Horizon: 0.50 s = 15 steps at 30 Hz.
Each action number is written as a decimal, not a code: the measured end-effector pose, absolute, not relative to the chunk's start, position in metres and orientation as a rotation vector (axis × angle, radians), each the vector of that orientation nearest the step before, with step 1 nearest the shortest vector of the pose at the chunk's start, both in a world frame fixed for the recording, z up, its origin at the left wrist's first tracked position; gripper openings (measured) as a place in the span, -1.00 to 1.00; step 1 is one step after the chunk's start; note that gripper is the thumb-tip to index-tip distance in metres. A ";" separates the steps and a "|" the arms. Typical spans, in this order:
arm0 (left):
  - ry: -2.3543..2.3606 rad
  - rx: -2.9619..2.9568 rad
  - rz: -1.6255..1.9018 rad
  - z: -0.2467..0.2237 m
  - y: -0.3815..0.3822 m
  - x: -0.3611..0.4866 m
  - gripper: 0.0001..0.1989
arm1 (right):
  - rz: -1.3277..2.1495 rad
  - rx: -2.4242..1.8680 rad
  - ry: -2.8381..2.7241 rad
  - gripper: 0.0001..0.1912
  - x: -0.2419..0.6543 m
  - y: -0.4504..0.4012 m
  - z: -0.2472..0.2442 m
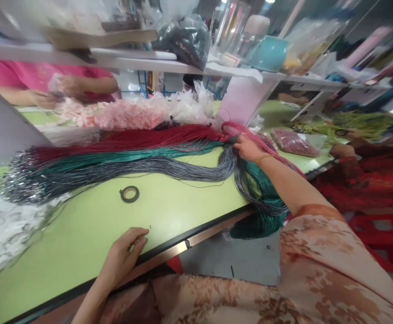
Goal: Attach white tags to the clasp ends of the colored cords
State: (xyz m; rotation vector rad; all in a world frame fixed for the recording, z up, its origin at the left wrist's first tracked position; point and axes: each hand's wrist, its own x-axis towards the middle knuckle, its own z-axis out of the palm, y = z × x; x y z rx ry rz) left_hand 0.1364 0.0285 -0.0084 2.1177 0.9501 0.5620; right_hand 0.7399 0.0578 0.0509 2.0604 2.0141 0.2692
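Observation:
Long bundles of thin cord or wire lie side by side across the table: a dark red bundle [132,137], a green bundle [115,156] and a grey bundle [169,167]. Shiny silvery ends [24,175] fan out at their left. My right hand [248,148] is closed around the grey bundle near its bend, where the strands turn and hang over the table edge beside green ones. My left hand [125,252] rests at the front edge with fingers loosely bent and apart, holding nothing. Beyond its fingertips lies a roll of dark tape [129,194].
White pieces [7,234] are heaped at the left. Pink-and-white pieces [125,112] lie behind the cords, below a loaded shelf [183,65]. A person in pink [82,81] works opposite; another in red [375,171] sits right, near a bag of reddish pieces [294,141].

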 end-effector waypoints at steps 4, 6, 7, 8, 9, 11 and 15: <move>0.953 2.116 0.591 -0.007 0.028 0.137 -0.73 | 0.368 1.969 1.986 -0.70 0.740 0.057 0.050; 0.939 2.119 0.595 -0.006 0.027 0.137 -0.73 | 0.377 1.868 2.041 -0.71 0.740 0.050 0.049; 0.934 2.122 0.593 -0.005 0.027 0.137 -0.73 | 0.395 1.813 2.059 -0.70 0.739 0.045 0.049; 0.933 2.124 0.591 -0.005 0.028 0.137 -0.74 | 0.419 1.765 2.069 -0.69 0.738 0.041 0.050; 0.936 2.125 0.588 -0.005 0.028 0.137 -0.74 | 0.443 1.729 2.069 -0.68 0.736 0.037 0.052; 0.938 2.128 0.584 -0.006 0.028 0.137 -0.75 | 0.469 1.661 2.064 -0.66 0.729 0.031 0.055; 0.924 2.125 0.597 -0.008 0.028 0.137 -0.75 | 0.442 1.586 2.040 -0.75 0.702 0.021 0.062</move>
